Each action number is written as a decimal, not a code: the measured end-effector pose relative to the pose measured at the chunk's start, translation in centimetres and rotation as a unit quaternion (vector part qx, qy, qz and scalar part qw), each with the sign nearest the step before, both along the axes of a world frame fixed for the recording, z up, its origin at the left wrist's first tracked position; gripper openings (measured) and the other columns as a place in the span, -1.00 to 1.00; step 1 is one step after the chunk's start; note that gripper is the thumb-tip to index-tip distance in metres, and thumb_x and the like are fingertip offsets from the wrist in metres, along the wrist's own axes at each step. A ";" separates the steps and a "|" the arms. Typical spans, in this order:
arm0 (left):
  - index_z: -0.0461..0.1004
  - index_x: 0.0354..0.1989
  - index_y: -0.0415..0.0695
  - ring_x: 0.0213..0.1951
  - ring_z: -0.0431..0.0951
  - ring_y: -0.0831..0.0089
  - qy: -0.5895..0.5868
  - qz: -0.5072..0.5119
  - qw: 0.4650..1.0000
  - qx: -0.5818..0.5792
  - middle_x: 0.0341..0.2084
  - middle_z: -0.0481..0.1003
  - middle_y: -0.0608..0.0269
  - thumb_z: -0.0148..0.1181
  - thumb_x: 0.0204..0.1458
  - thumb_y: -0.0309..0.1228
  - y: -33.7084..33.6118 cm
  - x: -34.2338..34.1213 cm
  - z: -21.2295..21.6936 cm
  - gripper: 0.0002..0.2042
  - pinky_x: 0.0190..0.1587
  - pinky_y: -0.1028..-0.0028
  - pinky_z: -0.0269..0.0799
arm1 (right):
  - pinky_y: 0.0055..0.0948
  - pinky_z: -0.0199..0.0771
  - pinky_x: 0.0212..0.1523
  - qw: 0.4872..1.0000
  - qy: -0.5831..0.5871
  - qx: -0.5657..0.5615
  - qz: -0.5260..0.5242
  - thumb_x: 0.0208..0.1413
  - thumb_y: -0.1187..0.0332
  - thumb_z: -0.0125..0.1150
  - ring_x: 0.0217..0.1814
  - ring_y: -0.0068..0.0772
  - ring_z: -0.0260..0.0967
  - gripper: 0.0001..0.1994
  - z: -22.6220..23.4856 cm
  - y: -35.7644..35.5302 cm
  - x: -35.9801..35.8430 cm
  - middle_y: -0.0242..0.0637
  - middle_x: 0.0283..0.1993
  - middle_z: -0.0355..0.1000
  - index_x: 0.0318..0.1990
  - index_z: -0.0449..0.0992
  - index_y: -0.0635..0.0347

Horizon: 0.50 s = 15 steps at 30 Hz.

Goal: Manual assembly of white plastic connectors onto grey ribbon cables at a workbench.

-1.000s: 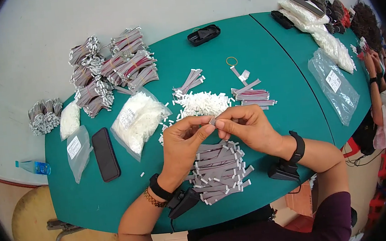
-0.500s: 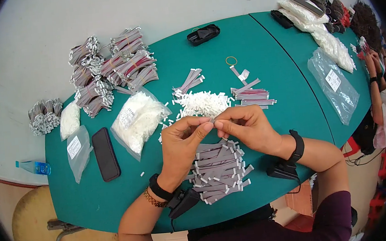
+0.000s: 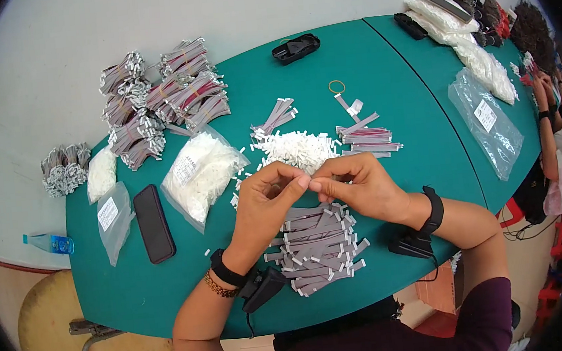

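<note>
My left hand (image 3: 266,200) and my right hand (image 3: 361,185) meet fingertip to fingertip above the table, both closed in a pinch. What they pinch is tiny and almost fully covered by the fingers. Just below them lies a loose pile of grey ribbon cables (image 3: 320,245) with white connector ends. Beyond the fingertips is a heap of small white connector pieces (image 3: 297,148). A few ribbon cables (image 3: 279,117) lie behind that heap, and a neater stack of grey and dark-red ones (image 3: 370,138) sits to its right.
Rubber-banded cable bundles (image 3: 187,93) are piled at the back left. Clear bags of white pieces (image 3: 202,176), a dark phone (image 3: 154,223) and a bottle (image 3: 50,244) are on the left. A black case (image 3: 296,49) stands at the back. Another person's arm (image 3: 547,142) shows far right.
The grey bit that showed between my fingertips is now covered. My left hand has tilted slightly, its wrist shifting a little to the left and up; my right hand has hardly moved.
</note>
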<state>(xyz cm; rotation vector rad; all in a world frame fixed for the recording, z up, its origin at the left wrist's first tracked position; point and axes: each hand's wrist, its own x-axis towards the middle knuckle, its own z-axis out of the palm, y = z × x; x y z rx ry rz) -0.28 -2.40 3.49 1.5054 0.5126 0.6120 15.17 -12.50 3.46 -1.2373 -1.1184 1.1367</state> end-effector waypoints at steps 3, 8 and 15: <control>0.46 -0.36 -0.24 -0.39 0.41 0.71 0.022 -0.035 0.999 -0.017 -0.47 0.47 0.40 0.12 0.03 -0.50 0.7 0.0 0.3 -0.93 -0.30 0.66 0.30 | -0.68 0.32 -0.46 1.000 0.005 0.003 -0.022 0.08 0.43 0.13 -0.47 -0.71 0.31 -0.88 -0.1 0.3 0.4 -0.41 -0.52 0.40 -0.36 0.52 0.31; 0.46 -0.31 -0.24 -0.41 0.39 0.73 0.083 0.002 0.994 0.070 -0.49 0.46 0.43 0.12 0.02 -0.51 2.4 -0.7 -0.4 -0.91 -0.35 0.64 0.29 | -0.69 0.32 -0.49 0.998 0.025 0.036 -0.034 0.08 0.43 0.14 -0.50 -0.71 0.30 -0.88 0.0 0.8 1.4 -0.41 -0.54 0.40 -0.37 0.52 0.31; 0.44 -0.20 -0.22 -0.45 0.45 0.38 0.250 0.084 0.859 0.439 -0.38 0.49 0.17 0.09 -0.05 -0.60 4.0 -1.9 -0.3 -0.79 -0.33 0.53 0.34 | -0.69 0.31 -0.49 0.998 0.024 0.033 -0.038 0.07 0.43 0.14 -0.52 -0.72 0.29 -0.88 -0.2 0.8 1.4 -0.42 -0.55 0.39 -0.39 0.52 0.32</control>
